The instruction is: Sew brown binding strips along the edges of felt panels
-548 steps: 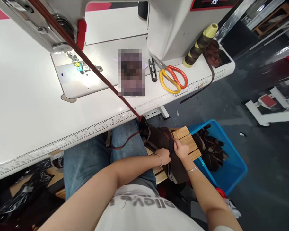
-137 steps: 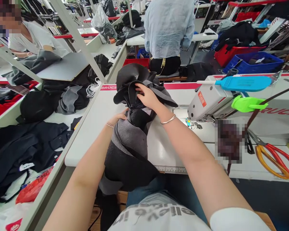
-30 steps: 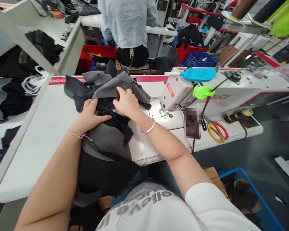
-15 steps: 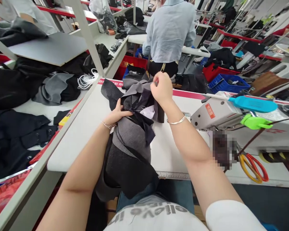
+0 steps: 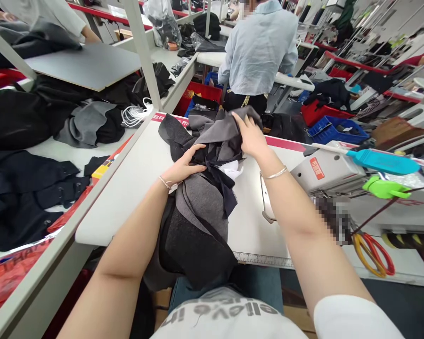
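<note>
A bundle of grey and black garment fabric lies across the white sewing table and hangs over its near edge towards my lap. My left hand is at its left side, thumb and forefinger around a gathered part; the other fingers are mostly hidden. At the far end, my right hand grips a raised grey flap, its fingertips slightly blurred. Between the hands, a dark navy strip and a small white piece stick out of the folds.
A sewing machine stands right of my forearm, with orange-and-red-handled scissors nearby. A ruler strip runs along the near table edge. Dark garments and a white cord coil lie left. A co-worker is ahead.
My right hand has gone from a raised pinch above the bundle to gripping a grey flap, which is now lifted at the far end. My left hand stays on the fabric.
</note>
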A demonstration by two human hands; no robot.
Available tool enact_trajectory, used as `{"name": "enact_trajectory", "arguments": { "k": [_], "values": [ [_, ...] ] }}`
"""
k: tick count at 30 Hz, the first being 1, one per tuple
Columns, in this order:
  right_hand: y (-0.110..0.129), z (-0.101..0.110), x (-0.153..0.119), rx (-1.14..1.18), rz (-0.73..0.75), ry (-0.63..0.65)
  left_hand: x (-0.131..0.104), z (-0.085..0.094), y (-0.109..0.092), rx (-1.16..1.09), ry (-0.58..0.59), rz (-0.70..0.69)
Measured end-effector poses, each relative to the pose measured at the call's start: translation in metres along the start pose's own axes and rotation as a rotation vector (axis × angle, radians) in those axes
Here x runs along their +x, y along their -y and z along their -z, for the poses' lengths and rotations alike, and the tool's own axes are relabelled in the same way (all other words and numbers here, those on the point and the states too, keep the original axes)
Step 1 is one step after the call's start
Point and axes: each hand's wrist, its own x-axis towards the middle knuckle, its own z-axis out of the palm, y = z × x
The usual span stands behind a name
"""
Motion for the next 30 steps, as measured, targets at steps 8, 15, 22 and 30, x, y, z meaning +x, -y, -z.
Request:
{"name": "enact_trajectory", "arguments": {
  "k": [8,15,22,30],
  "values": [
    [0.049,0.025,-0.005,0.118,-0.119,-0.269,0.0,0.001,0.004,0.071,-0.118,0.071],
    [0.09,-0.017,-0.102,0.347,0.046,0.015,-0.005,0.002,-0.011,0.353,-0.195,-0.227],
    [0.095,-0.016,-0.141,0.506,0.198,-0.092,-0.006,0.005,-0.016,0.345,0.058,-0.175],
    [0.084,-0.013,-0.141,0.724,0.016,-0.055,-0.005,0.001,-0.018,0.409,0.082,-0.22]
  ]
}}
